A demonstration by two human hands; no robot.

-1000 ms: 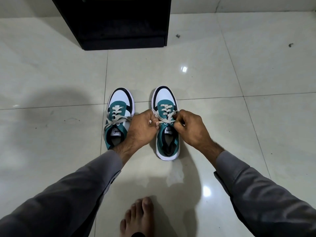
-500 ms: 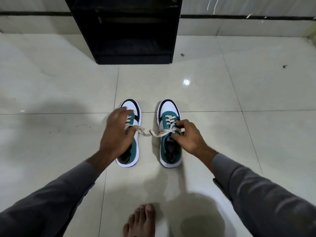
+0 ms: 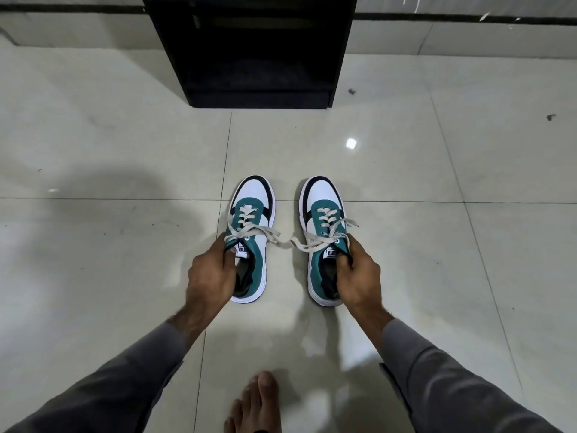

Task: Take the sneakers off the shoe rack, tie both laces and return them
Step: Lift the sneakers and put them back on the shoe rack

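Two teal, white and black sneakers stand side by side on the tiled floor, toes pointing away from me. My left hand (image 3: 212, 273) grips the left sneaker (image 3: 253, 214) at the outer edge of its opening, thumb inside. My right hand (image 3: 359, 276) grips the right sneaker (image 3: 321, 207) at its collar in the same way. Both pairs of grey laces (image 3: 282, 239) are tied in bows, and their loose ends lie on the floor between the shoes. The black shoe rack (image 3: 256, 48) stands straight ahead against the wall.
My bare foot (image 3: 254, 407) rests on the floor at the bottom centre. Glossy pale tiles (image 3: 93, 245) spread to both sides. A few dark specks (image 3: 352, 91) lie to the right of the rack.
Both hands let go of the right sneaker's laces. The left hand moved over to the left sneaker, and each hand now grips one shoe at its opening. The view tilted up toward the rack.
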